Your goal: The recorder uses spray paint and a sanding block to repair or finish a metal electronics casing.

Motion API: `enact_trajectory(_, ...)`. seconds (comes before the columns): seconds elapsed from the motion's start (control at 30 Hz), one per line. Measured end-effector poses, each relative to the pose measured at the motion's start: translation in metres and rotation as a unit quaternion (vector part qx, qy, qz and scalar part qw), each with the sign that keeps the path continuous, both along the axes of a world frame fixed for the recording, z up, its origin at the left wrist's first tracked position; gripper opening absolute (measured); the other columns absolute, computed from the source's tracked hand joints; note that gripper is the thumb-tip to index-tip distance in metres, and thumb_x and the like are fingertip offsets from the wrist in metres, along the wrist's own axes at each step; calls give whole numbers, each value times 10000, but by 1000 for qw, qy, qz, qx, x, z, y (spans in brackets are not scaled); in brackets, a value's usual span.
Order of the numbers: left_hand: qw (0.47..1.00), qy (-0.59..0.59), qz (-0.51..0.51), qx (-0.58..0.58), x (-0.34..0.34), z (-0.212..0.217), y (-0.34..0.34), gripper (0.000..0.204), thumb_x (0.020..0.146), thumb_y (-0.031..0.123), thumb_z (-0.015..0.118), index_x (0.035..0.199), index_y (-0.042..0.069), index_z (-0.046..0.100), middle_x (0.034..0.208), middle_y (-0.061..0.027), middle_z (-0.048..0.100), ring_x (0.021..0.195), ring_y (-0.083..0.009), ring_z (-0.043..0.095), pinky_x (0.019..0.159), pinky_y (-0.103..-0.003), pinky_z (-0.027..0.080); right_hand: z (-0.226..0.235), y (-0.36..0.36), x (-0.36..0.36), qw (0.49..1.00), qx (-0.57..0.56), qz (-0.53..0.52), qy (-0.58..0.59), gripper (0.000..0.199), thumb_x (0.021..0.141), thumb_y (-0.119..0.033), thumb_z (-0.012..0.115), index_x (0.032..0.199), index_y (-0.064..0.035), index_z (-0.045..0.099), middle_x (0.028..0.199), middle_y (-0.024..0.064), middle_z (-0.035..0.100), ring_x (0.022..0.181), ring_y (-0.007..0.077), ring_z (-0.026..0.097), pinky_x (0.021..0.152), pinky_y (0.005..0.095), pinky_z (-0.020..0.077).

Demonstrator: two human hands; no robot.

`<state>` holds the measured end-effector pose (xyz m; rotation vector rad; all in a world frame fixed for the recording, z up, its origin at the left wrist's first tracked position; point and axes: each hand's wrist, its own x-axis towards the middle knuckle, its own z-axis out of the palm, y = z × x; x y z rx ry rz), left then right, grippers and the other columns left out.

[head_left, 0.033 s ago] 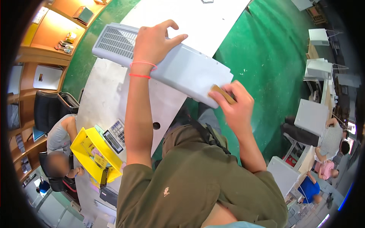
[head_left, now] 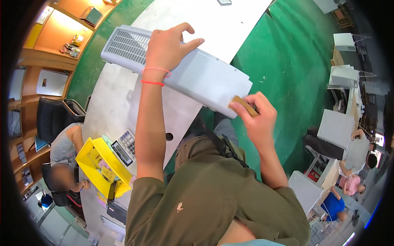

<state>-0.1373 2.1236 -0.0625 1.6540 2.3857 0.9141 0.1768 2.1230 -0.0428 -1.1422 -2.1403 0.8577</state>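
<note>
A long light-grey casing [head_left: 205, 76] with a slotted grille at its left end lies slantwise on the white table, its right end reaching past the table edge. My left hand [head_left: 168, 47] rests across it beside the grille, thumb and forefinger spread apart; the other fingers are mostly hidden. Red bands circle that wrist. At the casing's near right corner, my right hand [head_left: 258, 112] pinches a flat brown piece [head_left: 245, 105] between thumb and fingers. The piece meets the casing's edge there; its exact kind cannot be made out.
On the white table [head_left: 108, 96] stand a yellow bin [head_left: 92, 162] with small items and a calculator [head_left: 123, 147]. A seated person [head_left: 65, 143] is at the left, near a black chair [head_left: 51, 115]. Shelves line the left; other people work at the far right.
My right hand and the brown piece have shifted slightly right and toward me along the casing's end. The left hand and casing look nearly unmoved.
</note>
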Motion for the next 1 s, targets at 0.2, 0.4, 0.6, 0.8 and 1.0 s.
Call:
enact_trajectory(0.2,1000,0,-23,8,3,-3,2,427,928,527,864,1143,159,838,687,-60,599,622,-225,599,621,-392,483,-3,0,-22,998,46,26,39,305,867,-171,975,849,-44,698,774,69,639,647,175,597,574,348,452)
enact_trajectory(0.4,1000,9,-14,10,0,-3,0,419,932,512,863,1149,155,834,667,-50,567,619,-216,587,627,-388,481,3,-2,-9,1000,13,8,-3,317,863,-180,979,854,-46,692,802,67,660,651,165,611,573,344,456)
enact_trajectory(0.6,1000,8,-4,-3,0,0,-1,405,933,492,868,1147,150,831,653,-41,540,614,-197,558,615,-379,447,-1,0,11,1000,4,14,0,320,870,-203,974,882,-49,694,810,62,656,645,187,606,570,349,455)
enact_trajectory(0.8,1000,-11,-17,-3,4,1,0,405,934,487,870,1148,145,828,649,-36,531,611,-190,550,610,-378,435,-3,1,-13,997,61,40,27,321,861,-180,976,848,-45,685,781,44,646,640,167,593,564,348,447)
enact_trajectory(1.0,1000,2,-17,0,4,0,2,397,935,482,871,1145,147,831,653,-38,534,613,-196,553,610,-383,443,-5,-5,-10,999,23,23,17,308,868,-169,970,854,-43,689,775,43,638,637,158,590,564,341,447)
